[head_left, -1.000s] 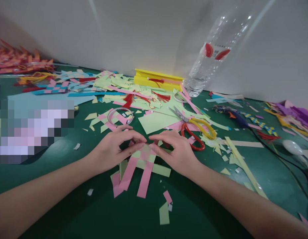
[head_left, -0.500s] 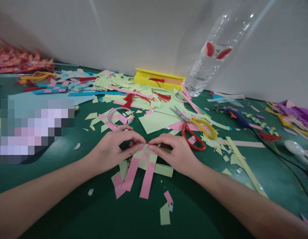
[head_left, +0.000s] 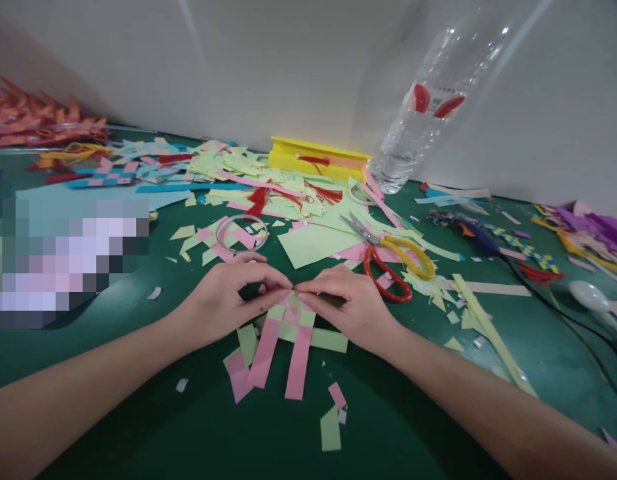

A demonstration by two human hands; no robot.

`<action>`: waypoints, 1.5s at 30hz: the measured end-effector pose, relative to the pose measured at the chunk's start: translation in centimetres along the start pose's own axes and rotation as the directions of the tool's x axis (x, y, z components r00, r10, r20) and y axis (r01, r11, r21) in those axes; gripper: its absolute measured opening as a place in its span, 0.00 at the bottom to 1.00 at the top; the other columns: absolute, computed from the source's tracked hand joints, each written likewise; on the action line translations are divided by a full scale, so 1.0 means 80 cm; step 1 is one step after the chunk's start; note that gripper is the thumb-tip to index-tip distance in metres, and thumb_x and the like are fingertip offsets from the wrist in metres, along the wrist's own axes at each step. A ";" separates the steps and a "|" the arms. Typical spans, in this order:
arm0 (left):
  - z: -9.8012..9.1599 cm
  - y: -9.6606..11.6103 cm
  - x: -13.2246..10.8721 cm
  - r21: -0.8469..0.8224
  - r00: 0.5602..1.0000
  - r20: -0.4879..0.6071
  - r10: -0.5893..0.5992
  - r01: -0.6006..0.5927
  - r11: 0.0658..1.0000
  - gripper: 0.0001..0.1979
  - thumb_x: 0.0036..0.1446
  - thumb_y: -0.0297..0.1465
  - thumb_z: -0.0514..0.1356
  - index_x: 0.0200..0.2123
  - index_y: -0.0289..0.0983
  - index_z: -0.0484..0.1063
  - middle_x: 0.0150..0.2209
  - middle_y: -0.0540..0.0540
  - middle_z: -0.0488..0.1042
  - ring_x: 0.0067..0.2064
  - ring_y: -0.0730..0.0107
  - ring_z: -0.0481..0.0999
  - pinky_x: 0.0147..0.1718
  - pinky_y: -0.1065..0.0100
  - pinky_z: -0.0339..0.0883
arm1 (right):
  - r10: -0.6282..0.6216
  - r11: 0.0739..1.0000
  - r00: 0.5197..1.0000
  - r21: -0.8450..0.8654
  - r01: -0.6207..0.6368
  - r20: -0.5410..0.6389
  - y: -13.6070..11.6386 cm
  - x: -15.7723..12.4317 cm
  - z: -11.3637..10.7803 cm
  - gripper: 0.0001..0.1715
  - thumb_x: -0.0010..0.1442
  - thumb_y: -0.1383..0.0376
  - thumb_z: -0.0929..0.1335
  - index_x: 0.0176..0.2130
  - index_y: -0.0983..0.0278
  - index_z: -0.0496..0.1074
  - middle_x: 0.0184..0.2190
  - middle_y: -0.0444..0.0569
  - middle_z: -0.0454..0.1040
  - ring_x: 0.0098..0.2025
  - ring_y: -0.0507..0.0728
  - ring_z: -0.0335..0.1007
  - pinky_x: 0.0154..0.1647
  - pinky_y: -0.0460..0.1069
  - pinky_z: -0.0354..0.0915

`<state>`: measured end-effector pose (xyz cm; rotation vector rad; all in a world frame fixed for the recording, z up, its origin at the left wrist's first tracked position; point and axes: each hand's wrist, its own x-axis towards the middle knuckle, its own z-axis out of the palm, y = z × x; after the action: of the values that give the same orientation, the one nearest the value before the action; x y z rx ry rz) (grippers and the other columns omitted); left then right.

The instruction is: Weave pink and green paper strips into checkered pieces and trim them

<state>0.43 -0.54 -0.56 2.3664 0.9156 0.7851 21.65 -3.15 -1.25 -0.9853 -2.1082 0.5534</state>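
- While we are holding the head view against a second ago, our left hand (head_left: 228,297) and right hand (head_left: 358,310) are bringing their fingertips together, both pinching the far edge of the woven paper (head_left: 286,327).
- Its loose strips are sliding slightly nearer us; we judge the weave is tightening.
- It is lying flat on the green worktop (head_left: 138,413), near the scissors (head_left: 388,260), pink and green strips fanning toward us.

Both hands — left hand (head_left: 223,300), right hand (head_left: 356,307) — pinching pink/green woven strips (head_left: 283,330).

Paper-craft worktable, green cutting mat (head_left: 138,413); paper scraps (head_left: 248,170), scissors (head_left: 388,257), tape ring (head_left: 234,231), plain wall behind
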 end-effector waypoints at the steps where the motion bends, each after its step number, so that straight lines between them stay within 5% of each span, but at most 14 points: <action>1: 0.000 0.001 0.000 -0.003 1.000 -0.001 -0.003 0.003 1.000 0.07 0.58 0.34 0.58 0.36 0.40 0.75 0.30 0.54 0.79 0.30 0.73 0.76 0.54 0.59 0.61 | 0.013 1.000 1.000 -0.009 -0.013 0.009 -0.001 0.000 0.000 0.08 0.60 0.65 0.67 0.37 0.63 0.77 0.28 0.46 0.79 0.30 0.52 0.72 0.36 0.50 0.64; 6: -0.002 0.003 0.000 -0.025 0.999 0.021 -0.044 0.044 0.999 0.07 0.58 0.35 0.58 0.35 0.41 0.75 0.29 0.52 0.78 0.32 0.70 0.76 0.52 0.58 0.64 | 0.058 0.998 0.998 -0.028 -0.057 0.030 -0.005 0.001 -0.002 0.08 0.60 0.64 0.67 0.36 0.62 0.77 0.29 0.45 0.79 0.31 0.52 0.72 0.37 0.50 0.64; 12: -0.002 0.012 -0.003 -0.181 0.957 0.134 -0.256 0.277 0.944 0.19 0.57 0.42 0.58 0.50 0.41 0.67 0.37 0.46 0.77 0.35 0.65 0.77 0.28 0.70 0.71 | 0.061 0.998 0.998 0.014 -0.060 -0.034 -0.008 0.001 -0.004 0.08 0.59 0.65 0.67 0.36 0.63 0.77 0.26 0.45 0.77 0.28 0.51 0.70 0.34 0.49 0.65; 19: 0.005 0.024 -0.003 -0.308 0.918 0.172 -0.358 0.395 0.866 0.16 0.55 0.41 0.60 0.45 0.41 0.70 0.29 0.51 0.78 0.30 0.67 0.78 0.25 0.72 0.70 | -0.012 1.000 0.995 0.014 0.014 -0.096 -0.007 0.000 -0.001 0.06 0.58 0.66 0.68 0.36 0.62 0.77 0.27 0.45 0.79 0.30 0.52 0.72 0.36 0.50 0.65; 25: 0.001 0.023 0.001 -0.303 0.913 0.236 -0.333 0.395 0.867 0.14 0.54 0.39 0.61 0.43 0.42 0.70 0.28 0.52 0.78 0.29 0.68 0.78 0.27 0.72 0.72 | -0.009 1.000 0.996 -0.003 0.009 -0.089 -0.006 -0.001 -0.001 0.07 0.59 0.65 0.67 0.36 0.60 0.77 0.28 0.45 0.79 0.31 0.53 0.73 0.37 0.51 0.65; 30: 0.001 0.021 0.001 -0.301 0.915 0.240 -0.325 0.388 0.871 0.17 0.53 0.40 0.62 0.45 0.42 0.69 0.31 0.51 0.79 0.32 0.67 0.79 0.29 0.71 0.72 | 0.015 1.000 0.997 -0.012 -0.016 -0.081 -0.007 -0.001 -0.003 0.07 0.59 0.64 0.67 0.36 0.61 0.77 0.28 0.46 0.79 0.30 0.53 0.73 0.38 0.51 0.65; 38: -0.006 0.017 0.003 -0.276 0.908 0.152 -0.391 0.419 0.865 0.17 0.53 0.42 0.62 0.44 0.41 0.71 0.23 0.52 0.76 0.23 0.70 0.76 0.19 0.74 0.69 | 0.310 0.944 0.948 0.147 -0.296 -0.077 -0.008 0.003 -0.010 0.13 0.54 0.59 0.70 0.40 0.60 0.75 0.32 0.45 0.78 0.34 0.53 0.74 0.36 0.48 0.70; 45: -0.007 0.017 0.004 -0.246 0.902 0.051 -0.428 0.427 0.870 0.16 0.53 0.42 0.62 0.43 0.41 0.72 0.20 0.54 0.75 0.21 0.70 0.74 0.18 0.73 0.68 | 0.356 0.925 0.931 0.171 -0.340 -0.076 -0.001 0.002 -0.011 0.17 0.55 0.54 0.69 0.42 0.61 0.74 0.40 0.49 0.78 0.42 0.57 0.74 0.37 0.49 0.70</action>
<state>0.85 -1.07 0.75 1.8458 1.2096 0.6784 22.23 -2.97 -0.58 -1.2796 -1.7744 0.8099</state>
